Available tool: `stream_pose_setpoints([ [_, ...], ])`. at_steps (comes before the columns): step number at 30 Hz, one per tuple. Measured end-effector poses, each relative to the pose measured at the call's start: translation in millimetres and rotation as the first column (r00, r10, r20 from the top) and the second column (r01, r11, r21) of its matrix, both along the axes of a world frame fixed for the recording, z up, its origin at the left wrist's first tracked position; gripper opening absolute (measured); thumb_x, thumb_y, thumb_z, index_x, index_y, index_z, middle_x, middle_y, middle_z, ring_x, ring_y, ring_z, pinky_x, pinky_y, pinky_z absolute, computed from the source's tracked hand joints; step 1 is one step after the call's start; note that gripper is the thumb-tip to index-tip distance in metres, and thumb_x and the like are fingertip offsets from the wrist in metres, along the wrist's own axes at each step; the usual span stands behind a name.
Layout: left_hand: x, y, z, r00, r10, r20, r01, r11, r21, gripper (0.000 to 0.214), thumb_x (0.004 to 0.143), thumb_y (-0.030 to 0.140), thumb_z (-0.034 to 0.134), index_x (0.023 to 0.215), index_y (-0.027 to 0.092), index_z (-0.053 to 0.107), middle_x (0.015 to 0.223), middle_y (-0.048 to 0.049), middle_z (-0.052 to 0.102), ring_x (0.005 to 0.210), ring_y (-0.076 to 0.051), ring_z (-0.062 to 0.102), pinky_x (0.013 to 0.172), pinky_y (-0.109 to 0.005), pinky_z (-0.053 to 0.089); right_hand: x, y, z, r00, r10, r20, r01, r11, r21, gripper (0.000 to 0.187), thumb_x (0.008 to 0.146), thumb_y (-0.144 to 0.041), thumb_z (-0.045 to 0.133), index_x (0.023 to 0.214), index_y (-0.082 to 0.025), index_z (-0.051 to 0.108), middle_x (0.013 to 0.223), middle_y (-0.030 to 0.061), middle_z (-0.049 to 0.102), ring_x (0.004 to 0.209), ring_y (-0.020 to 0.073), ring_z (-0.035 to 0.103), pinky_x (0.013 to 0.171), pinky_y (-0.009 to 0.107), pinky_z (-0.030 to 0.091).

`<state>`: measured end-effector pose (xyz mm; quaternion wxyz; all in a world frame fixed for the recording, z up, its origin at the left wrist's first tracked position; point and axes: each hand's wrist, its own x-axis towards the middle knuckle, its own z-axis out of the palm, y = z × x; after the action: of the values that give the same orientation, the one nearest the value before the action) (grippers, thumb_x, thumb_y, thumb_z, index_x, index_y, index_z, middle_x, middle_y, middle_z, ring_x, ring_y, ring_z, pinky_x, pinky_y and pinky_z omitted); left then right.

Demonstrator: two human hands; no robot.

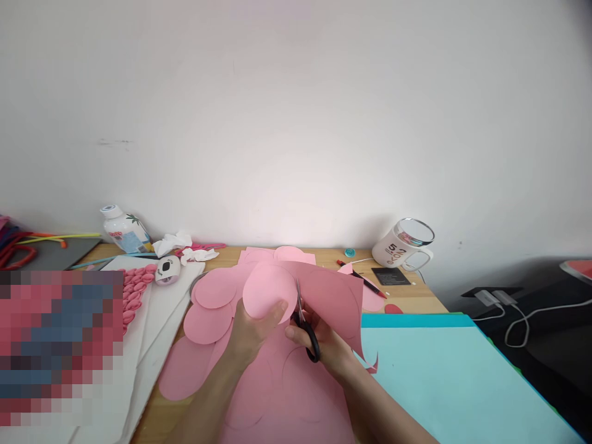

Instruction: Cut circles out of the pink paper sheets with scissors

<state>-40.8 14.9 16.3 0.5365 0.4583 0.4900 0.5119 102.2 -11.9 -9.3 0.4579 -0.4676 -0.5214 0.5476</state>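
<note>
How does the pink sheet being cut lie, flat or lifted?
Lifted: the pink sheet curls up off the table beside the scissors in the right hand.

2 hands lower centre, left hand [252, 333], right hand [324, 345], 1 pair of scissors [308, 330], 1 large pink sheet [333, 296], at least 4 pink discs [215, 290] centre left, 1 white mug [398, 250] right of centre, 1 bottle [123, 231] left, 1 teal sheet [439, 370] lower right, 1 red pen [367, 283], 1 black card [391, 275]

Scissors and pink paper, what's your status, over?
Left hand pinching pink circle. Right hand gripping scissors, blades between circle and pink sheet. Cut circles piled left, off the blades.
</note>
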Motion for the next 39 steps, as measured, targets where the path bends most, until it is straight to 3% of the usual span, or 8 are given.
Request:
stream_pose_setpoints([
  [13,0,1,-1.3,1.000,-0.031,0.002,0.031,0.999,0.011,0.034,0.057,0.033,0.074,0.083,0.012,0.070,0.086,-0.0109,0.072,0.083,-0.025,0.065,0.070,-0.033,0.053,1,-1,0.3,1.000,0.000,0.017,-0.001,1.000,0.008,0.031,0.067,-0.046,0.071,0.075,-0.021,0.055,0.065,-0.0034,0.045,0.059,0.0136,0.044,0.057,0.028,0.039],
  [18,1,-1,1.4,0.999,0.031,-0.019,-0.031,0.999,0.019,0.030,0.059,0.037,0.070,0.077,0.013,0.070,0.078,-0.0098,0.072,0.079,-0.026,0.064,0.065,-0.032,0.053,1,-1,0.2,1.000,0.009,0.006,-0.009,1.000,0.007,0.026,0.070,-0.041,0.070,0.078,-0.021,0.056,0.066,-0.0023,0.049,0.060,0.0141,0.046,0.059,0.029,0.041],
  [23,1,-1,3.7,0.999,-0.021,-0.031,0.021,1.000,0.000,0.029,0.059,0.038,0.071,0.076,0.014,0.069,0.077,-0.0092,0.071,0.076,-0.025,0.064,0.063,-0.032,0.052,0,-3,1.7,0.998,0.031,-0.051,-0.032,0.999,-0.014,0.022,0.077,-0.039,0.065,0.083,-0.021,0.054,0.070,-0.0020,0.049,0.062,0.0143,0.047,0.058,0.028,0.041],
  [28,2,-2,7.4,1.000,0.030,0.005,-0.030,1.000,0.010,0.027,0.059,0.035,0.071,0.075,0.014,0.068,0.075,-0.0079,0.070,0.072,-0.023,0.063,0.061,-0.031,0.052,-1,-4,4.2,0.997,0.039,-0.065,-0.039,0.999,-0.002,0.021,0.078,-0.038,0.065,0.081,-0.020,0.053,0.068,-0.0026,0.048,0.061,0.0135,0.047,0.056,0.027,0.040],
  [33,0,-1,8.5,0.998,-0.045,0.053,0.047,0.999,-0.025,0.027,0.060,0.035,0.071,0.076,0.013,0.069,0.078,-0.0096,0.071,0.076,-0.024,0.064,0.066,-0.033,0.053,0,-3,0.4,0.999,0.021,-0.049,-0.021,1.000,-0.008,0.026,0.073,-0.042,0.068,0.076,-0.020,0.054,0.068,-0.0024,0.050,0.059,0.0126,0.048,0.057,0.027,0.042],
  [39,3,0,3.2,0.997,0.026,0.073,-0.027,1.000,0.000,0.033,0.058,0.038,0.071,0.079,0.013,0.069,0.078,-0.0096,0.071,0.076,-0.024,0.064,0.065,-0.033,0.054,2,-3,-3.0,1.000,0.029,0.001,-0.029,0.999,-0.030,0.026,0.075,-0.043,0.065,0.071,-0.020,0.054,0.064,-0.0023,0.048,0.059,0.0137,0.048,0.056,0.027,0.042],
])
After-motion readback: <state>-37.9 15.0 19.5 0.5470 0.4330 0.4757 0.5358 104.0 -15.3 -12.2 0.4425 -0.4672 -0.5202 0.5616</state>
